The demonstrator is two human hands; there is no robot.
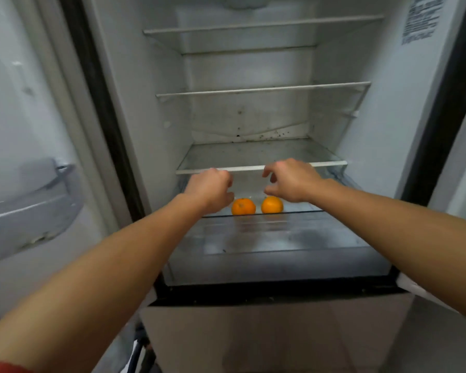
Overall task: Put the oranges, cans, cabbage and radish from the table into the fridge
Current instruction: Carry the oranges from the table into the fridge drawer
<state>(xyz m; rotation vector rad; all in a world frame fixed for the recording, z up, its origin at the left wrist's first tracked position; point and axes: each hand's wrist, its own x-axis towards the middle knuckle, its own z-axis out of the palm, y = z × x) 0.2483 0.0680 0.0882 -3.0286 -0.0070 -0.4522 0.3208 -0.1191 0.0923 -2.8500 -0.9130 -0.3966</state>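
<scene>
One round, bright orange (243,206) is set just left of a second orange (272,204), close but apart, both near the front edge of the lowest glass shelf (299,208) in the open fridge (145,103).

Both arms reach forward, nearly straight, and converge toward the centre. Left forearm (105,265) runs up from lower left, bare, with a red sleeve (0,367) edge at the corner. Right forearm (388,219) comes in from the right edge, also bare. Left hand (210,189) shows its back, fingers loosely curled under, nothing seen in them. Right hand (293,181) sits slightly higher, palm down, its fingers (269,172) loosely bent, thumb (271,190) apart below them, holding nothing. Hands are near each other, not touching.
</scene>
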